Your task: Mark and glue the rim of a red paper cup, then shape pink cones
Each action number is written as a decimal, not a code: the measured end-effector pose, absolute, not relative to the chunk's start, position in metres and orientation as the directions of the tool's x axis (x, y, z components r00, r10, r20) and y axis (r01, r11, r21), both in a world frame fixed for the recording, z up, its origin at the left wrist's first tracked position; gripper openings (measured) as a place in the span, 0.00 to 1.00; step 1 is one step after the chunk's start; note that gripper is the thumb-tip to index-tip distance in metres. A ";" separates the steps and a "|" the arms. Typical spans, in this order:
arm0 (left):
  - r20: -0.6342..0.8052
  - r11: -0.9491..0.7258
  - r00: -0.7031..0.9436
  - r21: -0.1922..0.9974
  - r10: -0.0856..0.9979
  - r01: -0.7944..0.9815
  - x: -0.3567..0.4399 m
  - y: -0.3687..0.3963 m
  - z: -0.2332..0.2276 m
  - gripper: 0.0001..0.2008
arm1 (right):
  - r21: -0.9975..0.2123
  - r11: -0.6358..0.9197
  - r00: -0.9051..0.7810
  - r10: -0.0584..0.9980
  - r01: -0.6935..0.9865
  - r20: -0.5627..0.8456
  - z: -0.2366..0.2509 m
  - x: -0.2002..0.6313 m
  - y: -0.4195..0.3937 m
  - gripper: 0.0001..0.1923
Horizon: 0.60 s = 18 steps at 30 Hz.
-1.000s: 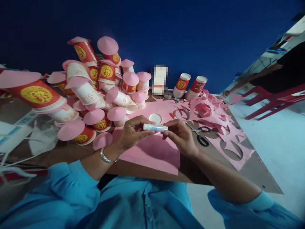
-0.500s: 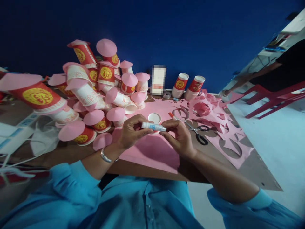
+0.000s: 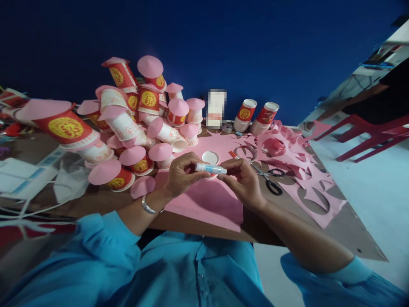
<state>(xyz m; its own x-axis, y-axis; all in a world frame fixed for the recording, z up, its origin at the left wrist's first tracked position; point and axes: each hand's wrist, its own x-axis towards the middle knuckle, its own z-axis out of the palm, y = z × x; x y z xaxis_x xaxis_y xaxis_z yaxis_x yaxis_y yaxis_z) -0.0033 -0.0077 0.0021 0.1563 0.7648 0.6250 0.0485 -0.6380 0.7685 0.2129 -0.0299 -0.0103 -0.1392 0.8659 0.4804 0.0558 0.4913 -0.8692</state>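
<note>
Between both hands lies a glue stick, held level, white at its left end with a blue-and-white label. My left hand pinches the white end, and the fingertips of my right hand grip the clear right end. Just behind the glue stick a paper cup stands bottom up, its white base ring showing and its lower side partly hidden. Under it are pink paper sheets. Scissors with black handles lie to the right of my right hand.
Many cups with pink paper cones are heaped at the left. Cut pink scraps cover the right side, near a tape roll. Two cup stacks stand by the blue wall. A person sits on a red chair at far right.
The whole view has shifted slightly, so things appear a little farther right. Both hands keep hold of the glue stick in nearly the same pose.
</note>
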 end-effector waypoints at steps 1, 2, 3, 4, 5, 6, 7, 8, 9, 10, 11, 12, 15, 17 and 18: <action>0.619 -0.631 0.157 0.775 0.770 0.038 -0.003 -0.008 0.001 0.22 | -0.853 0.520 -0.149 0.848 0.049 0.508 -0.012 0.213 -0.029 0.15; 0.605 -0.616 0.162 0.787 0.780 0.028 -0.002 -0.008 0.000 0.22 | -0.842 0.537 -0.159 0.836 0.040 0.526 -0.013 0.213 -0.028 0.15; 0.585 -0.595 0.169 0.804 0.794 0.014 -0.002 -0.008 -0.001 0.21 | -0.840 0.541 -0.165 0.832 0.029 0.530 -0.013 0.214 -0.026 0.15; 0.557 -0.566 0.181 0.824 0.811 -0.001 -0.002 -0.007 -0.003 0.20 | -0.848 0.529 -0.163 0.839 0.019 0.519 -0.013 0.215 -0.025 0.16; 0.526 -0.533 0.195 0.846 0.828 -0.018 -0.002 -0.007 -0.004 0.21 | -0.863 0.505 -0.153 0.853 0.007 0.499 -0.013 0.216 -0.022 0.17; 0.497 -0.502 0.208 0.864 0.842 -0.033 -0.003 -0.007 -0.004 0.24 | -0.880 0.475 -0.137 0.871 -0.011 0.472 -0.012 0.217 -0.020 0.18; 0.470 -0.474 0.222 0.880 0.854 -0.037 -0.004 -0.006 -0.003 0.27 | -0.896 0.443 -0.118 0.888 -0.037 0.444 -0.011 0.219 -0.017 0.19; 0.450 -0.458 0.227 0.889 0.864 -0.020 -0.006 -0.005 -0.001 0.28 | -0.907 0.415 -0.099 0.902 -0.071 0.421 -0.010 0.220 -0.014 0.20; 0.440 -0.454 0.222 0.891 0.870 0.015 -0.009 -0.003 0.002 0.27 | -0.914 0.391 -0.086 0.912 -0.112 0.401 -0.009 0.221 -0.011 0.20; 0.445 -0.465 0.197 0.883 0.873 0.067 -0.012 -0.002 0.006 0.23 | -0.914 0.376 -0.076 0.918 -0.150 0.390 -0.009 0.222 -0.009 0.20; 0.457 -0.481 0.176 0.867 0.872 0.132 -0.016 0.000 0.012 0.20 | -0.912 0.370 -0.070 0.920 -0.177 0.387 -0.008 0.223 -0.007 0.21; 0.467 -0.498 0.181 0.840 0.866 0.216 -0.021 0.001 0.017 0.17 | -0.910 0.368 -0.071 0.920 -0.190 0.386 -0.007 0.223 -0.006 0.21; 0.508 -0.577 0.289 0.615 0.811 0.537 -0.035 0.000 0.028 0.09 | -0.917 0.364 -0.094 0.919 -0.167 0.382 -0.004 0.224 -0.006 0.20; 0.465 -0.581 0.384 0.426 0.798 0.693 -0.044 -0.005 0.027 0.09 | -0.921 0.358 -0.108 0.920 -0.154 0.376 -0.001 0.224 -0.008 0.19; 0.415 -0.561 0.414 0.342 0.810 0.754 -0.048 -0.008 0.024 0.12 | -0.921 0.357 -0.114 0.920 -0.157 0.376 0.000 0.224 -0.009 0.20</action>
<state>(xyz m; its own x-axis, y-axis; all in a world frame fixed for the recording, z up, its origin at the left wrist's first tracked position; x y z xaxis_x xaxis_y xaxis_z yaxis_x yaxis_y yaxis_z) -0.0476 -0.0082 0.0240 0.4141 0.8100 0.4152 0.7537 -0.5609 0.3425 0.2242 -0.0087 -0.0004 -0.1143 0.9196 0.3759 -0.1567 0.3570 -0.9209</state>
